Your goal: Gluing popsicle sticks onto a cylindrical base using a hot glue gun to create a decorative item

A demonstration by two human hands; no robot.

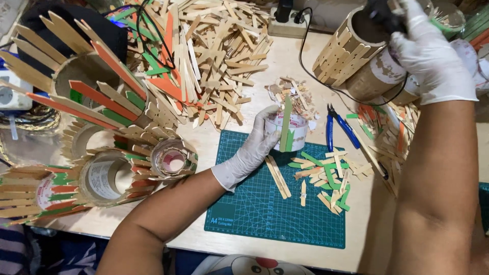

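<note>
My left hand (253, 147), in a white glove, grips a short white cardboard ring (295, 133) over the green cutting mat (265, 214). A green wooden stick (287, 121) stands upright against the ring's outer wall, with a shorter green piece beside it. My right hand (430, 56), also gloved, reaches to the far right and is closed around a dark tool (383, 15) with a black cable, held above a stick-covered tube (351, 51). Cut green and plain stick pieces (328, 178) lie on the mat.
A big heap of plain, orange and green sticks (214, 61) fills the back. Finished stick-clad tubes (97, 102) crowd the left. Blue-handled cutters (338, 127) lie right of the ring. A power strip (288, 23) sits at the back edge.
</note>
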